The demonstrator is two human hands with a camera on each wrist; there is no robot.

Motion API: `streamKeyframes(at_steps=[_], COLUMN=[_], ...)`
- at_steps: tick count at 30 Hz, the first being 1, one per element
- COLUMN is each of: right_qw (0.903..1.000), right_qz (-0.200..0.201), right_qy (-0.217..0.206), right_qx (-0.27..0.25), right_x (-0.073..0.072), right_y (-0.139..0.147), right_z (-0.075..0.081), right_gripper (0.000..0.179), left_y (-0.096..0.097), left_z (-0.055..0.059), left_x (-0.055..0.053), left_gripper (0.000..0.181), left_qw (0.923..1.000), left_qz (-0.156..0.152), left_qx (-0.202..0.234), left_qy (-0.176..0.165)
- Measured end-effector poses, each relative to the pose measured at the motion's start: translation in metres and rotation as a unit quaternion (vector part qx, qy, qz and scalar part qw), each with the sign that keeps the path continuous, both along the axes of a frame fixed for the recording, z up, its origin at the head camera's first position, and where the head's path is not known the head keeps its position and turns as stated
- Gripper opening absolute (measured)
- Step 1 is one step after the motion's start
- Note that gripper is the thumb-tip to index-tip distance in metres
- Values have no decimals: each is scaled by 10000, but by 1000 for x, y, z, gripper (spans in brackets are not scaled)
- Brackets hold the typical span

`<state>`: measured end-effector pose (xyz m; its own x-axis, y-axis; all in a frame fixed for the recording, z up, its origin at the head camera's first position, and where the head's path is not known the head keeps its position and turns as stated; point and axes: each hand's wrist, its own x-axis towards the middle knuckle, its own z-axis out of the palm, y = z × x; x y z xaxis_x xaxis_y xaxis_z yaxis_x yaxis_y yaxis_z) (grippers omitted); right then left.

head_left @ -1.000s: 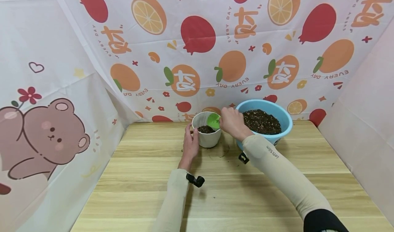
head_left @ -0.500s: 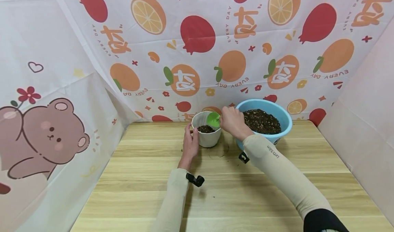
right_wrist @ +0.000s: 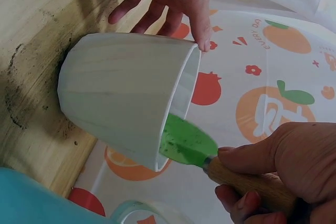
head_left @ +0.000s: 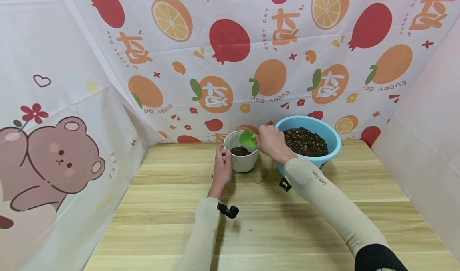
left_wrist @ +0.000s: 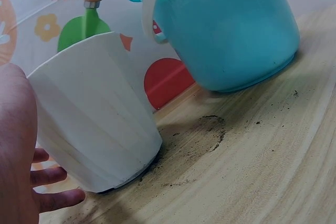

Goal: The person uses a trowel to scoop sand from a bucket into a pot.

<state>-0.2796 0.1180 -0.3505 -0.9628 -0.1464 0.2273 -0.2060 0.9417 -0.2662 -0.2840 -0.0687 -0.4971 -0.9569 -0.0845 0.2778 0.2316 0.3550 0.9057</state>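
Observation:
A white plant pot stands upright on the table with dark soil in its bottom. My left hand rests against the pot's left side, its fingers spread and fairly straight. In the right wrist view, one of its digits touches the rim. My right hand grips the wooden handle of a small green trowel. The trowel's blade reaches over the rim into the pot's mouth, above the soil. Bits of soil cling to the blade; its tip is hidden behind the pot wall in both wrist views.
A light blue bucket holding dark soil stands right of the pot, close to my right forearm. Its white handle hangs down. Spilled soil dots the wooden table. A fruit-print cloth hangs behind the table.
The trowel's blade has shifted slightly left over the pot and turned a little flatter. Both hands, the pot and the bucket have hardly moved.

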Motion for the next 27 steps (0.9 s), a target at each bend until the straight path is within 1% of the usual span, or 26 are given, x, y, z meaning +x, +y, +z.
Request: streamKeyframes(at_steps=[8,12,18,27], right_qw=[9999,9999,9999,9994], right_qz=[25,32,61,80], right_qy=[164,158,151,310], right_qx=[-20,5,-20,-148], right_x=[-2,-1,0,-1], right_y=[2,3,4,7], right_z=[-2,0,-1,-3], right_gripper=[23,20,19,22], left_y=[0,0,0,0], left_z=[-1,-1,-2,-2], left_x=[1,1,2,2], left_gripper=[50,50,50,52], left_qw=[10000,10000,10000,10000], left_qz=[3,22,39,28], left_qx=[-22,-28,-9,2], left_qy=[12,38,18,-28])
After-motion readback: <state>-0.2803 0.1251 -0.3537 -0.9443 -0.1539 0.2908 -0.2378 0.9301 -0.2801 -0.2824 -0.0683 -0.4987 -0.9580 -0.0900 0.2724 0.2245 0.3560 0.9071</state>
